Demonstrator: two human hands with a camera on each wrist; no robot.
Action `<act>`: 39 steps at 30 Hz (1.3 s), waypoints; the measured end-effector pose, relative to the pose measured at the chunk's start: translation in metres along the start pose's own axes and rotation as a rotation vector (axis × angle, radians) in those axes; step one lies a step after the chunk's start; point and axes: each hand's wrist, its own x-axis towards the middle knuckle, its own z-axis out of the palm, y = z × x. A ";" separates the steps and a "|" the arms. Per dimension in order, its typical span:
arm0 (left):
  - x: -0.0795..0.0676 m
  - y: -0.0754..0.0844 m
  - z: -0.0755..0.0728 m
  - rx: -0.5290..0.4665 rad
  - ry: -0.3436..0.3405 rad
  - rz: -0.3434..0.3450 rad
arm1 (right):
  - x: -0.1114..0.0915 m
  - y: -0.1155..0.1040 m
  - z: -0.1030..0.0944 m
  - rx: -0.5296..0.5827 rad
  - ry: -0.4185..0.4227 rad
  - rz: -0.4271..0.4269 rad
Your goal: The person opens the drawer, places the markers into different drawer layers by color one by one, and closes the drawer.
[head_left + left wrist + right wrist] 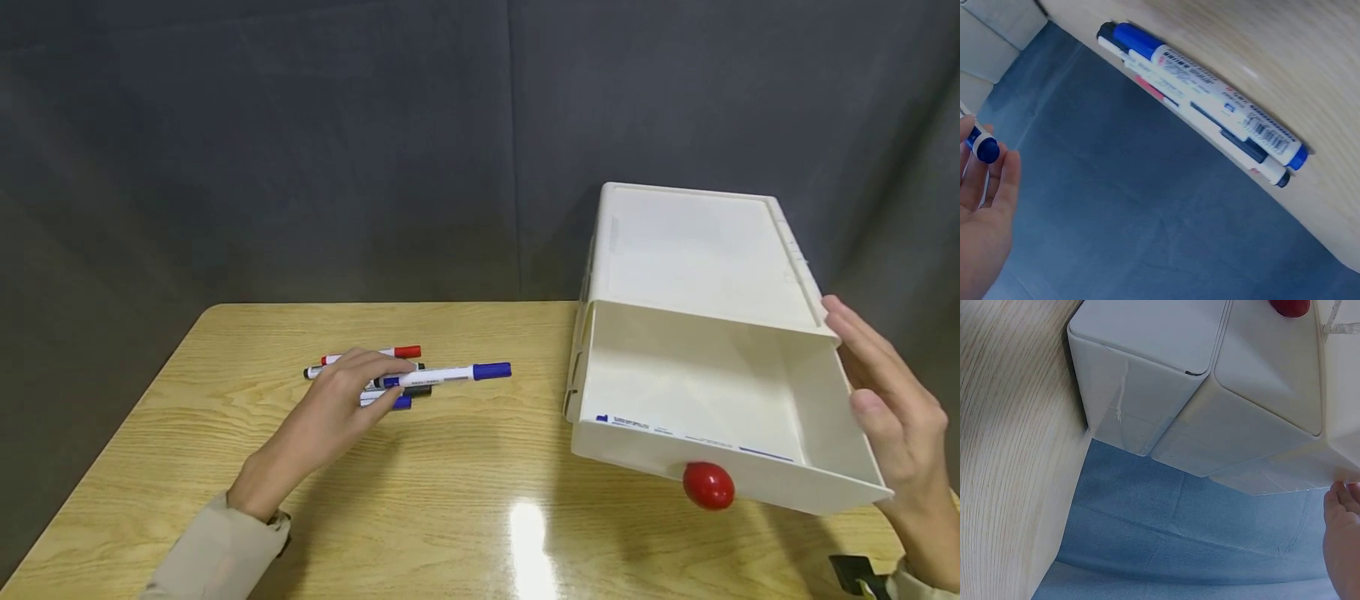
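Note:
My left hand [341, 400] pinches a blue-capped whiteboard marker [444, 377] between thumb and fingers, its blue cap end pointing right. Below and behind it on the table lie several more markers, among them a red one [407, 352] and a blue one [1210, 94] lying side by side with black ones. At the right, the white drawer unit [697, 250] has its top drawer [690, 462] pulled out, with a red knob [708, 486] on the front. My right hand [896, 417], fingers extended, rests against the unit's right side [1297, 472].
Everything stands on a wood-grain table [450, 500]. A dark curtain [337, 167] hangs behind its back edge. Lower drawer fronts [1147, 331] show under the pulled-out one in the right wrist view.

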 end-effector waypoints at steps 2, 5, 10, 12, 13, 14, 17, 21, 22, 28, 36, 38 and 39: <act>0.002 0.002 -0.001 -0.004 0.010 0.015 | 0.000 0.001 -0.001 0.001 -0.003 -0.003; 0.005 0.006 -0.002 -0.007 0.016 0.024 | -0.001 0.002 -0.002 0.007 -0.010 -0.010; 0.009 0.013 -0.005 -0.012 0.027 0.042 | -0.002 0.003 -0.004 0.012 -0.016 -0.015; 0.012 0.015 -0.007 -0.020 0.032 0.052 | -0.002 0.003 -0.004 0.005 -0.017 -0.013; 0.013 0.016 -0.007 -0.026 0.036 0.056 | -0.003 0.004 -0.005 -0.001 -0.016 -0.012; 0.014 0.017 -0.007 -0.030 0.040 0.062 | -0.003 0.004 -0.005 -0.013 -0.017 -0.010; 0.017 0.021 -0.009 -0.046 0.054 0.085 | -0.004 0.003 -0.006 -0.042 -0.017 -0.002; 0.021 0.026 -0.011 -0.055 0.070 0.113 | -0.005 0.004 -0.007 -0.035 -0.016 0.006; 0.021 0.027 -0.011 -0.056 0.073 0.120 | -0.005 0.004 -0.007 -0.042 -0.016 0.007; 0.027 0.034 -0.014 -0.080 0.083 0.154 | -0.004 0.003 -0.006 -0.079 -0.016 0.002; 0.035 0.045 -0.017 -0.107 0.104 0.191 | -0.004 0.002 -0.005 -0.075 -0.013 0.003; 0.038 0.048 -0.018 -0.105 0.103 0.194 | -0.004 0.002 -0.005 -0.105 -0.013 0.006; 0.039 0.050 -0.018 -0.108 0.100 0.193 | -0.004 0.002 -0.006 -0.116 -0.013 0.009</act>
